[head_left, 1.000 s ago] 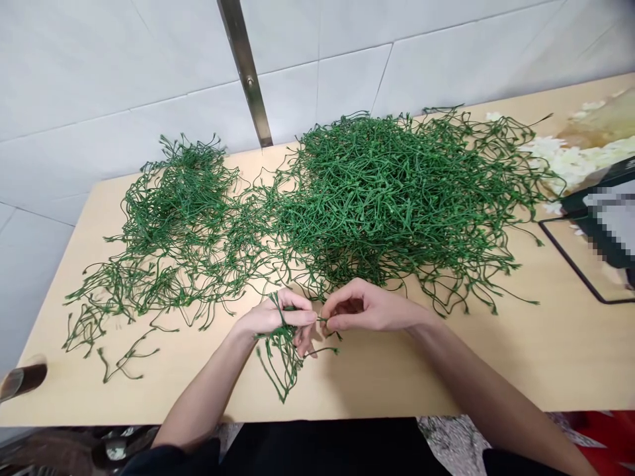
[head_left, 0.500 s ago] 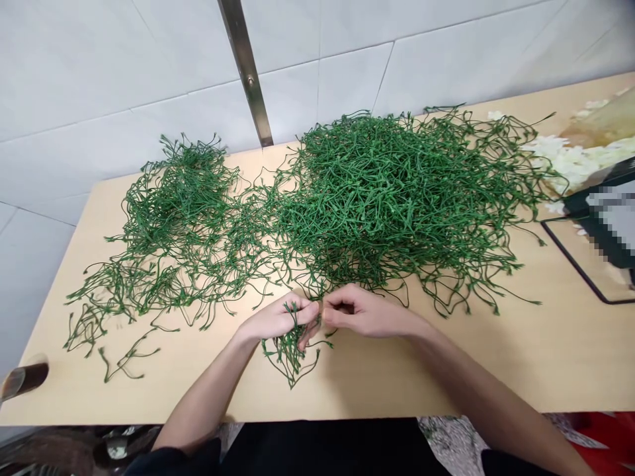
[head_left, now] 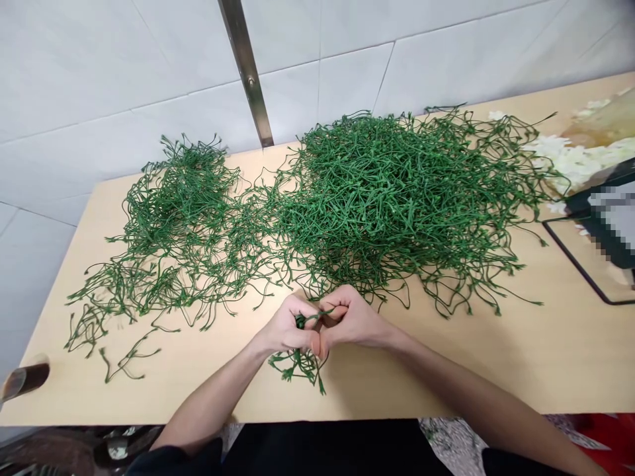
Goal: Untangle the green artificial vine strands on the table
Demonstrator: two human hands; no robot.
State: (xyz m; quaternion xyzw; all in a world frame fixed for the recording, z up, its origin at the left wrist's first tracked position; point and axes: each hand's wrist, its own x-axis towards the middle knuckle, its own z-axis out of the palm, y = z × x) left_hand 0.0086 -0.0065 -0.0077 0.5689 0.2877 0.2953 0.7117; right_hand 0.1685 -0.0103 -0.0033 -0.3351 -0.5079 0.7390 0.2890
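My left hand (head_left: pixel 292 325) is closed round a small bunch of green artificial stems (head_left: pixel 298 367), whose tips hang out below the fingers over the tabletop. Against it, thumb to thumb, my right hand (head_left: pixel 351 318) pinches a green stem between thumb and curled fingers. Part of that stem shows in the gap between the hands; the rest is hidden. Just beyond both hands lies a large tangled pile of the same green stems (head_left: pixel 387 185), with thin wavy stalks and small forked tips.
A smaller heap of stems (head_left: pixel 173 198) spreads over the left side of the wooden table (head_left: pixel 446 377). A dark cup (head_left: pixel 27 380) stands at the left edge. White flowers (head_left: pixel 570 158) and a black object (head_left: pixel 615 211) lie at the right. A tiled wall (head_left: pixel 173 66) closes the back.
My hands have come together, thumbs touching, and the right hand now has a stem in its pinch. The hanging bunch has shifted slightly right and down. The piles look the same.
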